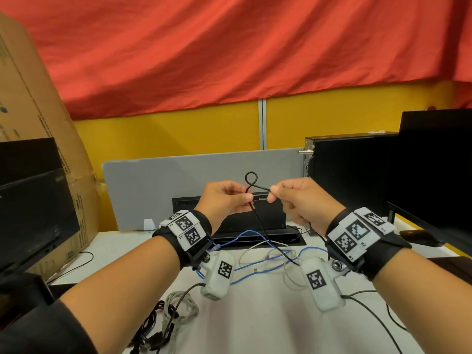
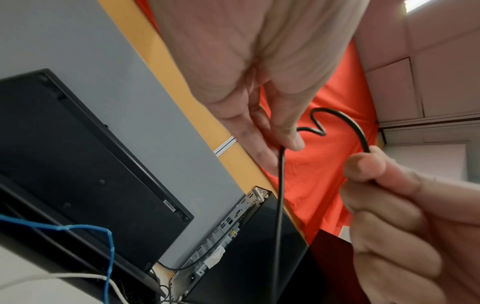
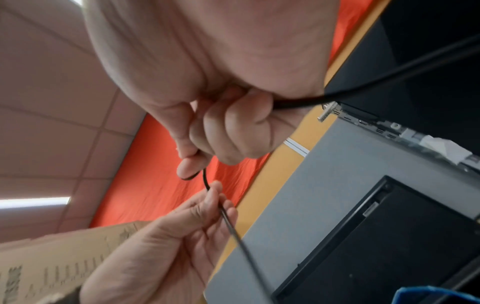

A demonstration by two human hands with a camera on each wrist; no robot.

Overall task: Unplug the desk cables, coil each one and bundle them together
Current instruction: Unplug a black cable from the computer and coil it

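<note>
- Above the counter (image 1: 255, 328), in front of the chest, both hands hold one thin black cable (image 1: 258, 221) — the left hand (image 1: 224, 200) pinches it between thumb and fingers, and the right hand (image 1: 306, 200) has its fingers curled around it, thumb and forefinger nipping the end.
- Between the two hands the black cable makes one small loop (image 1: 250, 181) that stands up above the fingers; from the left hand the rest hangs down to the counter, near the other cables.
- Risk one: the loop is very small and tight. I judge that, if the right hand pulls outward, it can close into a knot or a kink instead of a neat coil.
- Risk two: the hanging part goes down among the blue cable (image 1: 255, 236) and the white cable (image 1: 260, 251), which lie loose and crossed on the counter. Drawing up more length could drag or tangle them — I cannot tell if the black one passes under any of them.
- Risk three: I cannot see the far end of the black cable, so it may be still plugged in; a strong pull would then stress the plug.
- Risk four: both grips are only at the fingertips, so the thin cable may slip and the loop spring open.
- At the near left of the counter a grey cable (image 1: 178, 307) lies bunched with some dark cables, well apart from the hands.
</note>
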